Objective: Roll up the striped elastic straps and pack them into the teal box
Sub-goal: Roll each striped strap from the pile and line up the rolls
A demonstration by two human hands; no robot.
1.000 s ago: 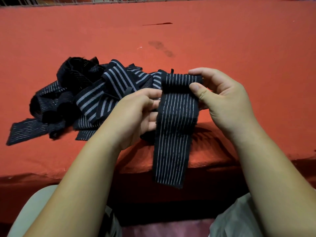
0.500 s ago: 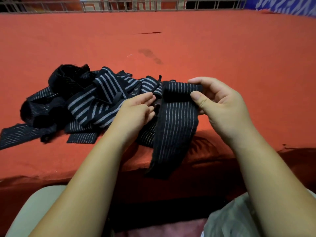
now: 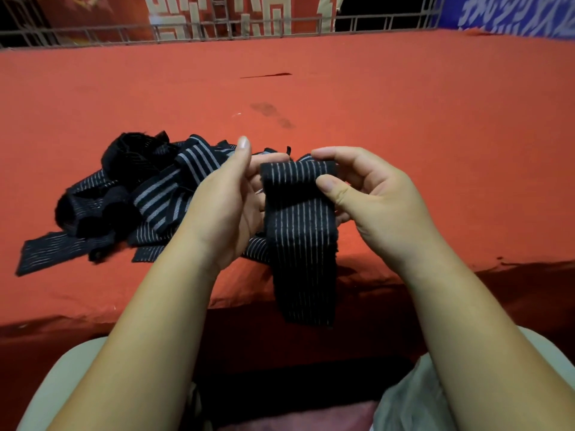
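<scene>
A black strap with thin white stripes [image 3: 301, 231] hangs over the table's front edge, its top end folded into the start of a roll. My right hand [image 3: 370, 194] pinches that rolled end between thumb and forefinger. My left hand [image 3: 230, 197] holds the roll's left side, its forefinger sticking up. A tangled pile of more striped straps [image 3: 140, 194] lies on the table to the left of my hands. No teal box is in view.
The table is covered in an orange-red cloth [image 3: 404, 104] with a dark stain [image 3: 270, 112] near the middle. A metal railing [image 3: 217, 31] runs along the far edge. My knees show below the table's front edge.
The camera has tilted up, showing the railing. My left hand has turned palm inward against the roll's left side and its forefinger has lifted. The strap's rolled end has risen slightly.
</scene>
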